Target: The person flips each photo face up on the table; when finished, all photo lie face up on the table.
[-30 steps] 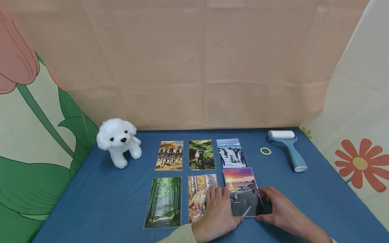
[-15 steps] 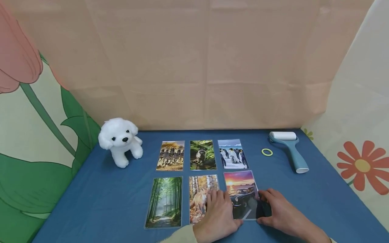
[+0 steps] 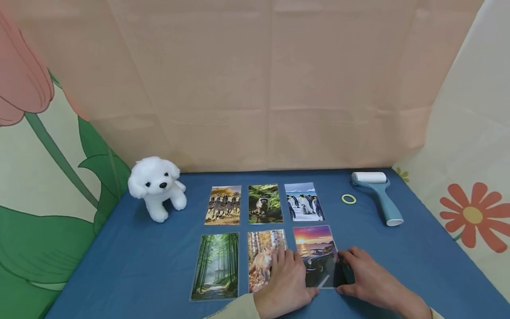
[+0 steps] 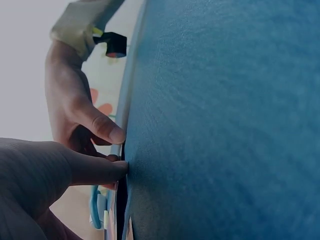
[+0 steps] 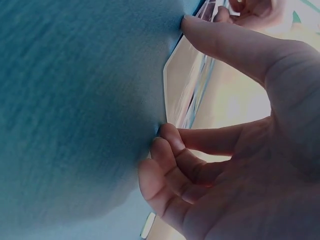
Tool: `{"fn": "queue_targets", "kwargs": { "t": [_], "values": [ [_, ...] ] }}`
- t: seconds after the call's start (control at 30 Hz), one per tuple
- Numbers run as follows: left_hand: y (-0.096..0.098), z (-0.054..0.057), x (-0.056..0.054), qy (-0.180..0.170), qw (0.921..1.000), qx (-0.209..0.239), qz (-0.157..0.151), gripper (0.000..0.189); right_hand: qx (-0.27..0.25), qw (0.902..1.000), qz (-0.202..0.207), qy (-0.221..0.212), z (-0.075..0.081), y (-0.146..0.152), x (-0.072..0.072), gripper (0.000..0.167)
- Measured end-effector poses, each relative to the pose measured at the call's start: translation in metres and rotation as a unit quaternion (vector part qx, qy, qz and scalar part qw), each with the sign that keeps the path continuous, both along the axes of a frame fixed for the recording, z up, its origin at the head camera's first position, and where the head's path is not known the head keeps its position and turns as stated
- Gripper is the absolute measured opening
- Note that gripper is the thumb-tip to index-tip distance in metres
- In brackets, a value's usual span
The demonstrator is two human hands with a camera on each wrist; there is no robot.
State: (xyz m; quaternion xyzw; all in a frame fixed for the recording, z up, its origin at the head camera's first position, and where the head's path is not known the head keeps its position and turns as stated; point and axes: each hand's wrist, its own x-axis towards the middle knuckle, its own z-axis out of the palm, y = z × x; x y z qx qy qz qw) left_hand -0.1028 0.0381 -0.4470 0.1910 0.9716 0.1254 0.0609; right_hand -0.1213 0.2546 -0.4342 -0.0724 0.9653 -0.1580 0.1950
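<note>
A glossy photo card with a sunset and car (image 3: 316,261) lies at the right end of the nearer row of pictures. My left hand (image 3: 286,281) has its thumb at the card's near left corner and its fingers along the left edge, covering part of the fox picture (image 3: 260,263). At the opposite side, my right hand (image 3: 368,279) holds the card's right edge, thumb by the near corner and index finger farther up. In the right wrist view, the card's pale corner (image 5: 175,82) shows between right thumb and curled fingers.
Beyond lie pictures of zebras (image 3: 223,205), a raccoon (image 3: 264,204) and penguins (image 3: 304,202). A bamboo-path picture (image 3: 215,266) lies left. A white plush dog (image 3: 157,188), yellow-green ring (image 3: 348,199) and blue-handled lint roller (image 3: 380,195) are also on the blue cloth.
The car card has come down flatter onto the cloth and slightly nearer, its far edge leaving a gap to the penguin picture. Both hands stay at its sides and have barely moved.
</note>
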Motion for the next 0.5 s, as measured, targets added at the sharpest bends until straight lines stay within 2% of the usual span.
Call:
{"fn": "queue_targets", "kwargs": {
  "t": [0.27,0.4,0.5],
  "values": [
    [-0.001,-0.001,-0.001,-0.013,0.9999,-0.005,0.0,0.089,-0.008,0.9998,0.005,-0.018,-0.002,0.001,-0.002,0.087],
    [-0.01,0.004,-0.001,-0.01,0.999,0.043,-0.009,0.08,-0.012,0.9998,0.005,-0.018,0.001,0.002,-0.002,0.084],
    [-0.024,0.009,-0.005,0.011,0.9956,0.091,-0.019,0.073,-0.007,0.9998,0.01,0.013,0.008,0.005,-0.004,0.078]
  ]
}}
